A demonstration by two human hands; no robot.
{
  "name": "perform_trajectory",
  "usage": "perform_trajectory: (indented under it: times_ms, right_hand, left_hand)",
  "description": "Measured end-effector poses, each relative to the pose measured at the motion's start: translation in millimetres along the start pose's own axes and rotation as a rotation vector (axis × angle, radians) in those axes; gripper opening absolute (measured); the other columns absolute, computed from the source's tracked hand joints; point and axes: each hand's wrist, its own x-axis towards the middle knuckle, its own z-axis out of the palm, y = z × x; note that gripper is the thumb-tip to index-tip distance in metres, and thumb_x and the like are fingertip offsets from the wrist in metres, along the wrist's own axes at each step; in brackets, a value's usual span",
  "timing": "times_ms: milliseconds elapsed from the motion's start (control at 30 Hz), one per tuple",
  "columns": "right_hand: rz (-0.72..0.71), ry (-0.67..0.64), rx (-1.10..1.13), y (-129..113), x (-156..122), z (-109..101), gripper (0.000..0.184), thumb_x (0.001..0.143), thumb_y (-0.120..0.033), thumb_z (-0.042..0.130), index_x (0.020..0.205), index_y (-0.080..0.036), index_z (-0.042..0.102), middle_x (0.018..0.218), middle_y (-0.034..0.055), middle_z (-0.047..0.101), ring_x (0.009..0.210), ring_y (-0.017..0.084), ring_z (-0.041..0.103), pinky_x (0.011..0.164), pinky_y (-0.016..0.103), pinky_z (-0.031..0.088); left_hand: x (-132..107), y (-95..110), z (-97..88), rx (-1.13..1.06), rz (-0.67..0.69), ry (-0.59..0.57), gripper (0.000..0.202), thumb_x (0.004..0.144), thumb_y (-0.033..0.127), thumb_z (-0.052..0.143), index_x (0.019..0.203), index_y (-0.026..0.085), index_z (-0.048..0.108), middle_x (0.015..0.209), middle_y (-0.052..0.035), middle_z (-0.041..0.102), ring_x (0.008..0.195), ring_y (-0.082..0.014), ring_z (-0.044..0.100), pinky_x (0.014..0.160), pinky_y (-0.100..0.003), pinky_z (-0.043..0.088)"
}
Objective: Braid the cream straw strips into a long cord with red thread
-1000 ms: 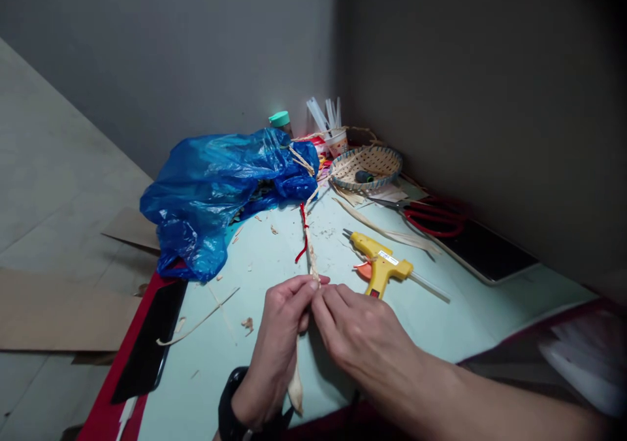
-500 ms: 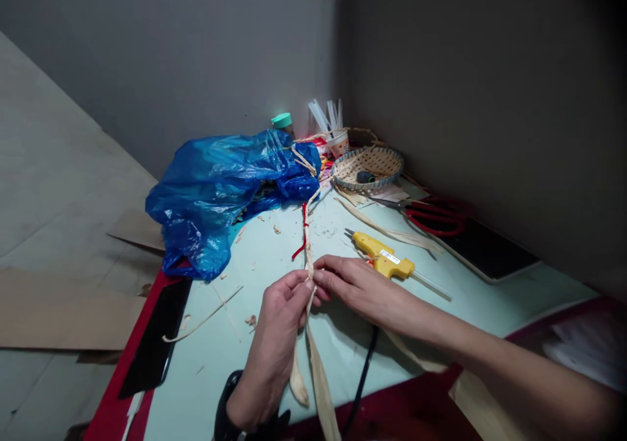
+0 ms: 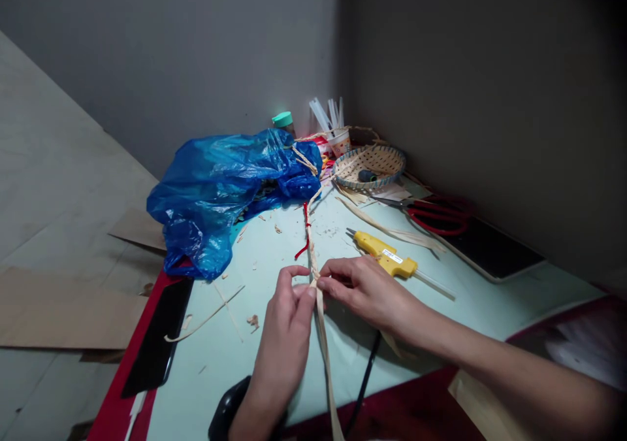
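Observation:
A thin braid of pale dried-husk strips (image 3: 314,258) runs toward me over the light green table. A red pipe-cleaner-like tie (image 3: 307,222) is fastened round its far part. At the braid's near end, my left hand (image 3: 287,323) pinches the strips between thumb and fingers. From the other side my right hand (image 3: 362,287) grips the same spot with thumb and forefinger. One long loose husk strip (image 3: 324,356) hangs from between the hands past the table's front edge. The exact crossing of the strips is partly hidden by the fingertips.
A yellow glue gun (image 3: 385,253) lies beyond my right hand. Red-handled scissors (image 3: 438,217) rest by a tablet (image 3: 484,248). A blue plastic bag (image 3: 210,193), a shallow woven basket (image 3: 369,181) and a cup of glue sticks (image 3: 339,143) stand behind. A black phone (image 3: 159,336) lies left.
My fingers have shifted at the braid's end, with the left forefinger lifted and the right fingers curled in more. The loose strips below have moved; the short left one no longer shows.

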Motion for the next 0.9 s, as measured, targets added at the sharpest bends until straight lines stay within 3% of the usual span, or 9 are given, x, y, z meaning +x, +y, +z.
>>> perform_trajectory:
  times_ms: [67, 200, 367, 433, 533, 633, 733, 800, 900]
  right_hand:
    - [0.016, 0.039, -0.057, 0.0, -2.0, 0.6, 0.025, 0.089, -0.026, 0.047, 0.074, -0.015, 0.064, 0.061, -0.0011, 0.058, 0.056, 0.010, 0.045, 0.054, 0.023, 0.027]
    - [-0.013, 0.102, -0.127, 0.4, -4.9, 3.7, 0.025, 0.088, -0.023, 0.046, 0.066, -0.016, 0.055, 0.054, -0.0039, 0.048, 0.051, 0.008, 0.035, 0.052, 0.024, 0.023]
    - [-0.035, 0.132, -0.112, -0.1, -5.9, 5.2, 0.026, 0.088, -0.023, 0.045, 0.064, -0.017, 0.053, 0.053, -0.0043, 0.045, 0.050, 0.008, 0.034, 0.052, 0.024, 0.024]
    - [-0.039, 0.107, -0.068, 0.8, -4.9, 3.7, 0.027, 0.088, -0.023, 0.046, 0.064, -0.016, 0.056, 0.054, -0.0037, 0.048, 0.052, 0.008, 0.036, 0.052, 0.024, 0.025]
    - [-0.019, 0.006, 0.088, 4.5, -2.7, 0.5, 0.029, 0.088, -0.023, 0.045, 0.068, -0.014, 0.063, 0.061, -0.0016, 0.058, 0.056, 0.009, 0.046, 0.055, 0.022, 0.031]
    - [0.006, -0.067, 0.207, 7.8, -1.5, -2.2, 0.027, 0.088, -0.023, 0.046, 0.075, -0.014, 0.068, 0.071, -0.0001, 0.068, 0.063, 0.010, 0.055, 0.061, 0.022, 0.037]
    - [0.000, -0.056, 0.225, 7.9, -1.7, -4.9, 0.024, 0.087, -0.023, 0.049, 0.077, -0.015, 0.069, 0.076, 0.0000, 0.071, 0.068, 0.011, 0.059, 0.065, 0.022, 0.039]
    - [-0.016, -0.032, 0.194, 6.7, -2.0, -6.7, 0.023, 0.087, -0.022, 0.049, 0.077, -0.014, 0.068, 0.075, -0.0002, 0.070, 0.067, 0.012, 0.059, 0.065, 0.023, 0.039]
    - [-0.044, -0.013, 0.124, 4.7, -2.4, -8.8, 0.023, 0.088, -0.023, 0.050, 0.079, -0.014, 0.068, 0.071, -0.0003, 0.068, 0.066, 0.012, 0.057, 0.062, 0.023, 0.038]
  left_hand:
    - [-3.8, 3.3, -1.9, 0.229, 0.057, 0.050, 0.016, 0.091, 0.035, 0.044, 0.096, 0.023, 0.054, 0.072, -0.0011, 0.066, 0.068, -0.0162, 0.058, 0.064, -0.025, 0.035]
    - [-15.5, 5.1, -2.2, 0.511, 0.220, 0.196, 0.018, 0.088, 0.029, 0.050, 0.074, 0.022, 0.060, 0.065, -0.0021, 0.064, 0.060, -0.0171, 0.056, 0.058, -0.027, 0.031]
    - [-31.7, -3.3, 15.0, 0.826, 0.604, 0.267, 0.014, 0.085, 0.012, 0.049, 0.078, 0.019, 0.059, 0.062, -0.0023, 0.057, 0.059, -0.0169, 0.052, 0.058, -0.030, 0.031]
    - [-34.0, -10.1, 28.7, 0.945, 0.682, 0.299, 0.018, 0.084, 0.007, 0.046, 0.088, 0.016, 0.061, 0.063, -0.0039, 0.057, 0.060, -0.0186, 0.049, 0.059, -0.031, 0.032]
    - [-33.2, -21.3, 49.5, 1.070, 0.698, 0.433, 0.030, 0.082, 0.000, 0.039, 0.099, 0.008, 0.062, 0.065, -0.0073, 0.057, 0.064, -0.0219, 0.048, 0.059, -0.034, 0.033]
    - [-31.3, -25.5, 55.6, 1.119, 0.717, 0.475, 0.037, 0.081, -0.005, 0.033, 0.098, 0.006, 0.064, 0.066, -0.0093, 0.058, 0.067, -0.0233, 0.049, 0.061, -0.035, 0.035]
    - [-28.9, -16.2, 39.1, 0.990, 0.672, 0.360, 0.027, 0.087, 0.007, 0.040, 0.087, 0.014, 0.066, 0.068, -0.0082, 0.059, 0.068, -0.0219, 0.049, 0.062, -0.034, 0.036]
    - [-24.1, -5.5, 21.8, 0.799, 0.596, 0.202, 0.018, 0.088, 0.020, 0.049, 0.079, 0.019, 0.065, 0.070, -0.0055, 0.059, 0.071, -0.0206, 0.051, 0.065, -0.033, 0.037]
    - [-10.5, 6.3, 2.9, 0.371, 0.249, 0.194, 0.013, 0.087, 0.030, 0.053, 0.090, 0.020, 0.061, 0.090, -0.0066, 0.061, 0.082, -0.0197, 0.056, 0.074, -0.032, 0.042]
